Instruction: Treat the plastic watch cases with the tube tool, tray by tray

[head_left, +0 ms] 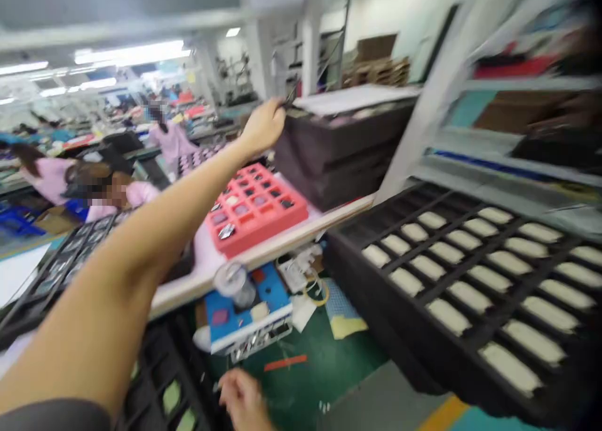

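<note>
My left hand (263,127) is stretched far forward, its fingers curled over the near-left corner of the top tray in a stack of black foam trays (348,145). A white sheet (352,100) lies over that stack. Low in the view is my right hand (242,396), slightly blurred, with fingers bent together; whatever they may hold cannot be made out. Just left of it a black compartment tray (160,356) has green pieces (172,396) in some of its slots. Between the hands, on the raised shelf, sits a red foam tray (258,221) with small dark and shiny parts.
At the right stands a large black tray (409,305) with rows of cream-coloured blocks (470,296). A blue box (277,296) with a clear cup (235,283) sits under the wooden shelf edge (329,227). An orange strip (285,362) lies on the green mat. People in pink work at the left.
</note>
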